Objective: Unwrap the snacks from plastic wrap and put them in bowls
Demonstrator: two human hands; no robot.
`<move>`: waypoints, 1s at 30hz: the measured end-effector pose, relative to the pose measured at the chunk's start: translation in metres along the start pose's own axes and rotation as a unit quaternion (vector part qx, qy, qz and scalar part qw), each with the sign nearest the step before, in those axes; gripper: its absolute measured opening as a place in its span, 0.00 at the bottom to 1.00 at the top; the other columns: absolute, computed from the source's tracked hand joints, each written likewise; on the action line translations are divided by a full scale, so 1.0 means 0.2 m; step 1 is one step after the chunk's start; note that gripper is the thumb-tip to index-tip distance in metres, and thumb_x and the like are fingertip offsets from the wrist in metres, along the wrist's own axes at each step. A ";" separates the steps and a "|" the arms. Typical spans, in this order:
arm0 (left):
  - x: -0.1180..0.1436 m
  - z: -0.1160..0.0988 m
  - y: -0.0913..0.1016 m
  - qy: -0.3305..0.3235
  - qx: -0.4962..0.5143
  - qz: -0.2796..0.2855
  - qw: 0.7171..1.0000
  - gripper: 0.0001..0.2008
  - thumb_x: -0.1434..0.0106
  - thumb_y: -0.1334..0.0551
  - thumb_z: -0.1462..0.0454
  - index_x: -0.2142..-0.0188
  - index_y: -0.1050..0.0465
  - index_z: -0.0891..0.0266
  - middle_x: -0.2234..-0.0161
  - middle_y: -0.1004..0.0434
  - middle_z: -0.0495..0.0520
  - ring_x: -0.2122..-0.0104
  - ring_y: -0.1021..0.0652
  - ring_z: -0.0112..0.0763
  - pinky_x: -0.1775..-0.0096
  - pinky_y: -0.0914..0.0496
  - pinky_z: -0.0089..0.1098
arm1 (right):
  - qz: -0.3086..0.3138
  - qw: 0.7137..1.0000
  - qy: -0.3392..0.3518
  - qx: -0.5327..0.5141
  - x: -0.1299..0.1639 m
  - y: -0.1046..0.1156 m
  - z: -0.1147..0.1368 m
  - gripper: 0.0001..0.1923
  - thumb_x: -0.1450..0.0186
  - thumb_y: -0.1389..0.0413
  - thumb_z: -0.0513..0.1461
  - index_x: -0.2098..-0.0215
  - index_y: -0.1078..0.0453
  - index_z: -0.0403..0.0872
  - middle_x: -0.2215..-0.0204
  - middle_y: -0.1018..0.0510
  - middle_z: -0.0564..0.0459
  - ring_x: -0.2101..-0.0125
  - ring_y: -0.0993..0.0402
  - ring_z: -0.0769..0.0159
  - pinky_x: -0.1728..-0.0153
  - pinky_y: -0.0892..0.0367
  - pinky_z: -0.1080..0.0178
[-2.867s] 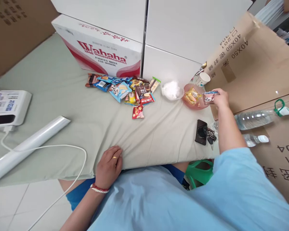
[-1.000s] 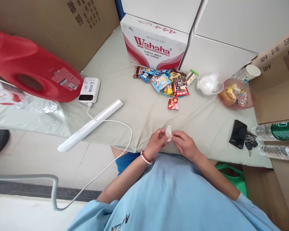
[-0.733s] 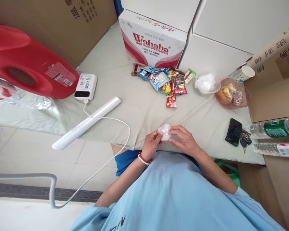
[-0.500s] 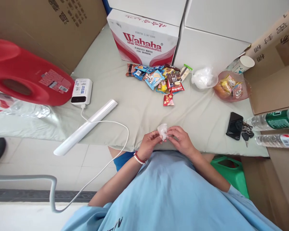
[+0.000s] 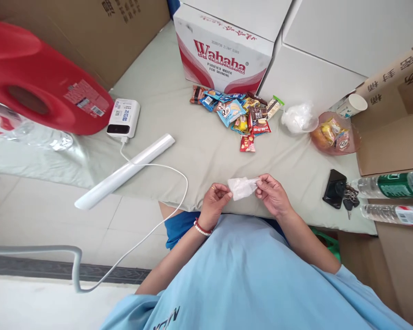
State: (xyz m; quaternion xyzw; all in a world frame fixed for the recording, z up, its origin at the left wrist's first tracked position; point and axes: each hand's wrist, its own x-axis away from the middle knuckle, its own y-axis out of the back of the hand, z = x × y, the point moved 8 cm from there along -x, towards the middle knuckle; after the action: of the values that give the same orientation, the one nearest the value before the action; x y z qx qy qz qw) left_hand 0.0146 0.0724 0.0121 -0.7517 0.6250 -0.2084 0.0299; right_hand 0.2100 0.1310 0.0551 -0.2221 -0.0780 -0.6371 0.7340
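My left hand (image 5: 216,200) and my right hand (image 5: 272,194) each pinch an end of a small, crumpled clear plastic bag (image 5: 241,187), stretched between them just above the near edge of the grey-green padded surface (image 5: 179,137). A pile of several wrapped snacks (image 5: 237,114) lies farther back in the middle. To the right of it sit a bunch of white plastic bags (image 5: 298,118) and a pink bowl (image 5: 353,145) holding a few wrapped snacks.
A Wahaha carton (image 5: 227,50) and white boxes (image 5: 330,41) stand behind. A red jug (image 5: 37,82), a white power bank (image 5: 124,118) with its cable (image 5: 158,220) and a white roll (image 5: 124,172) lie left. A phone with keys (image 5: 337,195), water bottles (image 5: 392,185) and a paper cup (image 5: 353,105) are right.
My right hand has left the pink bowl and come to the near edge. Both hands took up the small clear bag and have now pulled it out wider between them.
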 end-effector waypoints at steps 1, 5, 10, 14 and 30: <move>0.00 -0.05 0.03 -0.040 -0.035 -0.022 0.998 0.20 0.42 0.28 0.50 0.61 0.30 0.59 0.64 0.26 0.51 0.67 0.25 0.29 0.64 0.30 0.31 | -0.006 1.000 0.013 0.005 0.00 -0.01 0.00 0.20 0.45 0.27 0.50 0.68 0.30 0.50 0.76 0.31 0.60 0.78 0.37 0.72 0.78 0.38 0.68; -0.01 -0.25 0.01 -0.166 -0.236 -0.021 0.957 0.26 0.42 0.28 0.51 0.50 0.31 0.58 0.51 0.28 0.58 0.52 0.25 0.39 0.53 0.29 0.38 | -0.028 0.998 0.061 0.020 0.03 -0.05 -0.04 0.19 0.43 0.29 0.52 0.68 0.30 0.51 0.75 0.30 0.59 0.78 0.36 0.72 0.77 0.37 0.66; -0.09 -0.22 -0.11 -0.135 -0.391 0.064 0.908 0.07 0.36 0.34 0.57 0.65 0.26 0.58 0.65 0.23 0.54 0.60 0.23 0.40 0.54 0.31 0.40 | -0.046 0.995 0.085 0.028 0.05 -0.04 -0.05 0.18 0.41 0.31 0.53 0.67 0.30 0.51 0.75 0.30 0.59 0.78 0.38 0.71 0.77 0.39 0.66; -0.09 -0.16 -0.11 -0.126 -0.343 0.016 0.931 0.07 0.33 0.37 0.59 0.68 0.26 0.58 0.68 0.24 0.52 0.63 0.25 0.36 0.57 0.32 0.37 | -0.065 0.977 0.140 0.146 0.05 0.04 0.05 0.15 0.36 0.35 0.52 0.66 0.29 0.52 0.72 0.27 0.57 0.73 0.34 0.68 0.72 0.36 0.64; -0.27 -0.14 0.09 0.061 -0.128 0.067 0.988 0.21 0.46 0.25 0.48 0.68 0.26 0.61 0.77 0.32 0.43 0.77 0.35 0.22 0.72 0.39 0.25 | 0.006 0.998 -0.006 0.069 -0.02 0.12 -0.16 0.21 0.41 0.33 0.55 0.64 0.25 0.48 0.73 0.26 0.57 0.73 0.34 0.69 0.69 0.38 0.65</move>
State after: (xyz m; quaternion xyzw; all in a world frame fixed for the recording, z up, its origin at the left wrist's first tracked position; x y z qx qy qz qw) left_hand -0.0196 0.1258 0.0177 -0.6913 0.6964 -0.1698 -0.0912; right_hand 0.2271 0.1227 0.0201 -0.1749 -0.1251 -0.6241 0.7512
